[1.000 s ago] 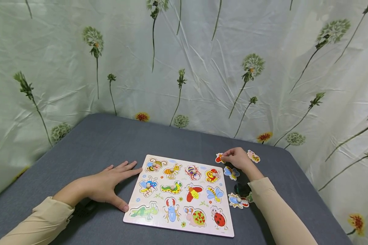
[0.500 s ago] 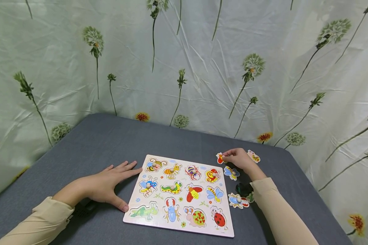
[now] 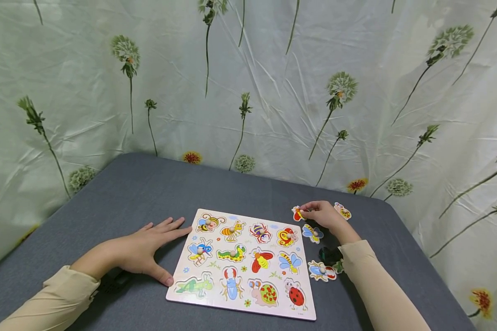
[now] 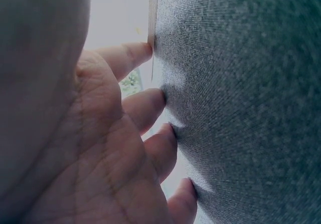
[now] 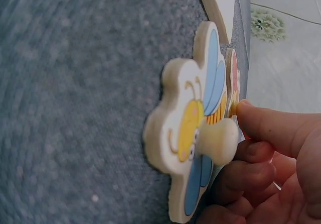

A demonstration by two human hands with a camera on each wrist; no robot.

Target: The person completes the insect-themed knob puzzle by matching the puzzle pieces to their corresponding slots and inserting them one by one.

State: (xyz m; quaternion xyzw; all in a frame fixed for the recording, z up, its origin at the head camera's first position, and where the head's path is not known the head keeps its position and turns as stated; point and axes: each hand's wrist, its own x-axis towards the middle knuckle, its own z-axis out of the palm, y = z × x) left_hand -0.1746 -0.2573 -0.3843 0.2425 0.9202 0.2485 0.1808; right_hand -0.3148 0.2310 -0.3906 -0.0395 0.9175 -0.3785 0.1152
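On the puzzle board (image 3: 215, 301), illegible print (image 3: 300, 314), right grip (image 3: 322, 215) pinching red piece (image 3: 296, 213).

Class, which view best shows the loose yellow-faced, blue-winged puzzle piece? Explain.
The right wrist view: the puzzle piece is close up, its knob, face and wings clear. The head view shows it small, beside the right hand. The left wrist view doesn't show it.
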